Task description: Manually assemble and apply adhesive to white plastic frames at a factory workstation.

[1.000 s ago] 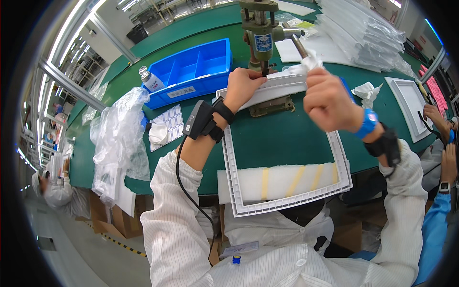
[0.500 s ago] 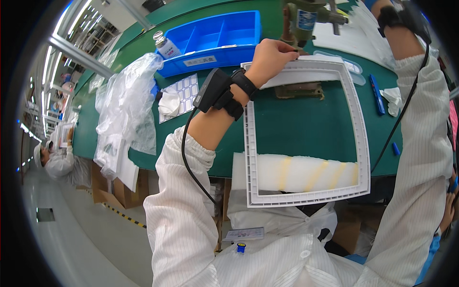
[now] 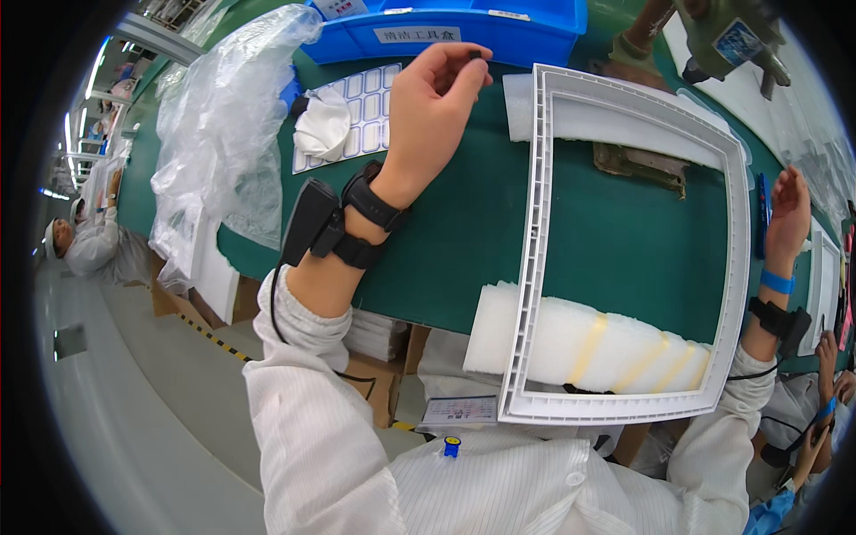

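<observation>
A white rectangular plastic frame [image 3: 535, 267] lies on the green table [image 3: 464, 232], propped on a white foam block with yellow stripes [image 3: 580, 343] at the near end and another foam strip [image 3: 519, 96] at the far end. My left hand [image 3: 432, 107] hovers left of the frame's far corner, thumb and finger pinched on a small dark part [image 3: 475, 55]. My right hand [image 3: 789, 214] lies flat with fingers stretched out, just outside the frame's right side, beside a blue pen-like stick [image 3: 765, 203]. It holds nothing that I can see.
A blue bin [image 3: 464, 31] stands behind my left hand. Left of that hand are a sheet of white labels [image 3: 366, 111], a white cloth [image 3: 323, 129] and clear plastic bags [image 3: 223, 134]. A green press tool [image 3: 713, 36] stands at the back right. A co-worker [image 3: 85, 245] sits far left.
My left hand has left the frame's far corner and now pinches a small dark part near the blue bin. My right hand has come down beside the frame's right side.
</observation>
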Demonstrator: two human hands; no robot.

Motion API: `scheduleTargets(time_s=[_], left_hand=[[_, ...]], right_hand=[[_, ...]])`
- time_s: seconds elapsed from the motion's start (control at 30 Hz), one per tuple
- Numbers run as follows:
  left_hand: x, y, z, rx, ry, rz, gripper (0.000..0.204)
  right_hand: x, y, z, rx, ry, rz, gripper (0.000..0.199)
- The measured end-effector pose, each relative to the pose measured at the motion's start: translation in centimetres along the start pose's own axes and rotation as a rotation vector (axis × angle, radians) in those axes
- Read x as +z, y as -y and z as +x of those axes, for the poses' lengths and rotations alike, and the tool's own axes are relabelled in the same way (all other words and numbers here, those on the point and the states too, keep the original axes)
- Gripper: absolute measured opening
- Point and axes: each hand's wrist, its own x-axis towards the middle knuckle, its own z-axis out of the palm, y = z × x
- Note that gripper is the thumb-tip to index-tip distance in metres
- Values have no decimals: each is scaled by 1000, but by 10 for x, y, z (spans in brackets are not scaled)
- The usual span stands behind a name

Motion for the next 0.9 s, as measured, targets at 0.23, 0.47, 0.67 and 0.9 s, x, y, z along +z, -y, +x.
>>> scheduleTargets(time_s=[0.23, 0.47, 0.67, 0.9], left_hand=[[4, 19, -10, -85, 275, 386, 18], [2, 18, -11, -74, 233, 474, 16], [8, 10, -9, -90, 326, 484, 12], [10, 8, -12, 75, 370, 766, 16]], right_hand=[[36, -17, -32, 91, 98, -287, 28], [57, -10, -41, 21, 54, -546, 27], [46, 4, -42, 194, 190, -297, 25], [45, -3, -41, 156, 231, -215, 25]])
